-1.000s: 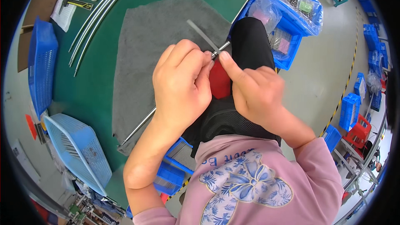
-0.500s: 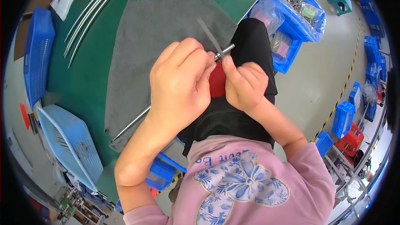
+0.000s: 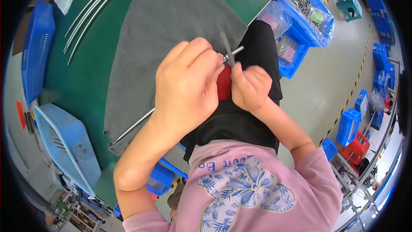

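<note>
My left hand (image 3: 186, 81) is closed around a long thin metal rod (image 3: 133, 125) near its end, whose tip (image 3: 235, 51) pokes out past my fingers. The rod runs down-left across a grey felt mat (image 3: 159, 30). My right hand (image 3: 251, 87) pinches a small thin metal piece (image 3: 226, 44) against the rod's tip. A red object (image 3: 224, 87) shows between my two hands, partly hidden; I cannot tell which hand holds it.
Green table (image 3: 86, 77) under the mat. Several more long rods (image 3: 92, 6) lie at the back left. Blue baskets (image 3: 36, 47) (image 3: 64, 146) sit at the left. Blue bins with bagged small parts (image 3: 309, 15) stand at the right, more bins on the floor (image 3: 349, 124).
Both hands have stayed together at the rod's end. My right hand has slid lower and closed more, covering most of the red object. The view has shifted slightly.
</note>
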`<state>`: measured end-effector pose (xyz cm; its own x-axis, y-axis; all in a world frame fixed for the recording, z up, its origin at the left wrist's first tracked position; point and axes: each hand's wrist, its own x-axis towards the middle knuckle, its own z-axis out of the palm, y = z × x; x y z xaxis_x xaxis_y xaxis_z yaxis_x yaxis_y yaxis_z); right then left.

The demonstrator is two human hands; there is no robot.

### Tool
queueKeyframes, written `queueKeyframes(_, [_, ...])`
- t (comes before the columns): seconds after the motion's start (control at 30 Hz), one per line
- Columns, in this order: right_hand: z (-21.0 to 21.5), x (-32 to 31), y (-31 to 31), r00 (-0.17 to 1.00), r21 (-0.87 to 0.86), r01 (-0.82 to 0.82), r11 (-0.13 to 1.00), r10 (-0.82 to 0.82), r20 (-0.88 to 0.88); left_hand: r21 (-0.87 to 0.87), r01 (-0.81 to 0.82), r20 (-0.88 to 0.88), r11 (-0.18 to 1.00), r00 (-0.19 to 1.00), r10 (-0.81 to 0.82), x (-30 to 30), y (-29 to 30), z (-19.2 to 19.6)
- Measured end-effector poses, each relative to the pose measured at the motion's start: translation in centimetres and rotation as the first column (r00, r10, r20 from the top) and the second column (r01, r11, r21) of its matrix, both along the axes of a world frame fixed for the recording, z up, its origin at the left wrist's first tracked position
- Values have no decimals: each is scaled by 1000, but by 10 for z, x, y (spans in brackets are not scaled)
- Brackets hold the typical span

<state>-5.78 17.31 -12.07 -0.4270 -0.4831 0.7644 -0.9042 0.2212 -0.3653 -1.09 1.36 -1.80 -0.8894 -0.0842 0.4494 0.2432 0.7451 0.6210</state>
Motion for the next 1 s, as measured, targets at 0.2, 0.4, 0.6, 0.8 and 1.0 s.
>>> queueKeyframes(0.2, [-14,22,25,997,59,63,996,-65,35,-6,-1,37,1000,999,1,-1,0,2])
queueKeyframes(0.4, [29,11,18,995,99,72,992,-79,61,-6,8,22,1000,1000,-8,0,-4,0])
queueKeyframes(0.6, [73,1,7,990,252,28,967,-61,126,-14,7,31,1000,1000,-6,-1,-3,-1])
queueKeyframes(0.8, [46,26,33,982,253,57,966,-99,158,-26,11,40,1000,999,-10,-3,-2,1])
queueKeyframes(1.0, [23,32,23,978,147,144,979,-163,129,-5,2,42,1000,999,-2,-1,-4,-2])
